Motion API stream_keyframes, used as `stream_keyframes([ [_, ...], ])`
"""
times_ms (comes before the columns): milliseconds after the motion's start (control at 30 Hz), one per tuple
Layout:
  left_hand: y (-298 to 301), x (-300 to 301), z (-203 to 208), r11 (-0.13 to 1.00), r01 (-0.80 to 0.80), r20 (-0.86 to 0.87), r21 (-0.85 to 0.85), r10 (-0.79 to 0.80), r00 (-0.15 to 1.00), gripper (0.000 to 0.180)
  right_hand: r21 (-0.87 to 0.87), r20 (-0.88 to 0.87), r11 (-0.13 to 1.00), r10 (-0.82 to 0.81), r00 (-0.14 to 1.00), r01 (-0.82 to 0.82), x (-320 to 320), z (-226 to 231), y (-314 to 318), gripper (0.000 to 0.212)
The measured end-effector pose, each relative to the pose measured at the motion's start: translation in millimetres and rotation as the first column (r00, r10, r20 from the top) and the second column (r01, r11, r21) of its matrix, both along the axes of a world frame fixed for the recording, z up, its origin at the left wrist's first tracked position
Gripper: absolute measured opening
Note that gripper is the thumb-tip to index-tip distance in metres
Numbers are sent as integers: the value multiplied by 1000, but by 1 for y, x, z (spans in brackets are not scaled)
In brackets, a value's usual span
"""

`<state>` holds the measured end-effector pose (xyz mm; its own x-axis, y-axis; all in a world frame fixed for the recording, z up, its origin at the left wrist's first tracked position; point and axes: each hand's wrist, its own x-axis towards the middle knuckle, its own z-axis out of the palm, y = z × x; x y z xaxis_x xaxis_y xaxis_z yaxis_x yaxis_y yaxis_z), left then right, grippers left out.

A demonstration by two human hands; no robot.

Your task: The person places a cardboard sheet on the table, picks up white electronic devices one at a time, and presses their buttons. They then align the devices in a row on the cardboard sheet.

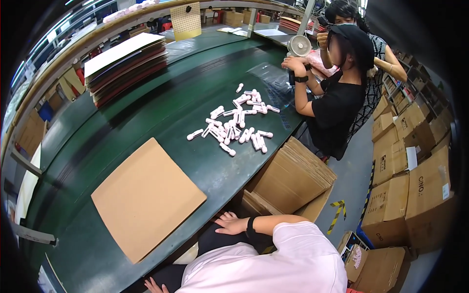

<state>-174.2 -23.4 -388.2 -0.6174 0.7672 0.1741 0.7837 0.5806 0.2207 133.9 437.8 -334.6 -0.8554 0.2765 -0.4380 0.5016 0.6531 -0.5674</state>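
My right hand [232, 223] rests on my dark-clothed thigh just below the table edge, fingers spread, holding nothing. A black band circles that wrist. At the lower edge my left hand [156, 286] shows only in part, its fingers apart and nothing visible in them. A flat brown cardboard sheet or stack [146, 200] lies on the green table [215, 180] in front of me. Beyond it, several small pale pink-and-white handheld devices [237, 117] are scattered in a loose pile, out of reach of both hands where they lie.
A tall stack of boards [127, 63] stands at the far left of the table. At the right end a person in black [337, 88] works beside a small fan [299, 45], another person behind. Folded cardboard [293, 176] fills a box beside the table; cartons [391, 195] line the right.
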Motion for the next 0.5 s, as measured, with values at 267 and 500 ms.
stream_keyframes([
  [267, 75, 41, 102, 812, 12, 150, -583, 93, 984, 71, -28, -9, 1000, -9, 1000, 9, 14, 12, 11, 64],
  [500, 125, 22, 113, 890, 178, 399, -420, 5, 917, 66, -70, -77, 994, -91, 993, 85, 33, 6, 2, 62],
])
